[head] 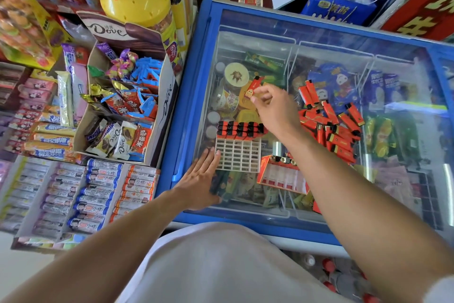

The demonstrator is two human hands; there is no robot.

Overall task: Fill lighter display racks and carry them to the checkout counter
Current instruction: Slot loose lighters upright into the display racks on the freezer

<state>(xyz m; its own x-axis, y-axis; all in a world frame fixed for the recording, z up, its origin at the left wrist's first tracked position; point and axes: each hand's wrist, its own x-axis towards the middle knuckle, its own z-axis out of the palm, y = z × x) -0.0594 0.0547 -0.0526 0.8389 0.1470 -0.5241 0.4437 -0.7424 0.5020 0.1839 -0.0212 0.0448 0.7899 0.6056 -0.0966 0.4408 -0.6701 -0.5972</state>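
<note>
The work surface is the sliding glass lid of a blue-framed chest freezer [191, 76], with wire baskets of ice creams and cups showing through the glass. On the lid near its front left corner lies a pale grid rack [237, 155]; its far rows are filled with red lighters with black caps [239, 128], the nearer cells bare. The left hand [200, 180] lies flat on the glass with straight fingers, the fingertips touching the rack's left edge. The right hand [275, 108] hovers beyond the rack, thumb and fingers pinching a single red lighter [253, 86] held tilted above the glass. To the right of that hand a loose pile of red lighters [336, 123] is strewn over the lid, some overlapping. Just right of the rack sits a red carton [282, 175], open toward the camera, touching or nearly touching the rack's corner. Left of the freezer, shelves hold an open Dove box [127, 32] heaped with wrapped chocolates, a yellow lollipop tub [137, 0] behind it, and trays of sausage sticks [98, 192] below. Beyond the freezer stand a brown bag, a blue snack pack [336, 8] and a red sign with yellow characters [422, 8]. Bottles with red caps [329, 266] stand on the floor by the freezer's front.
</note>
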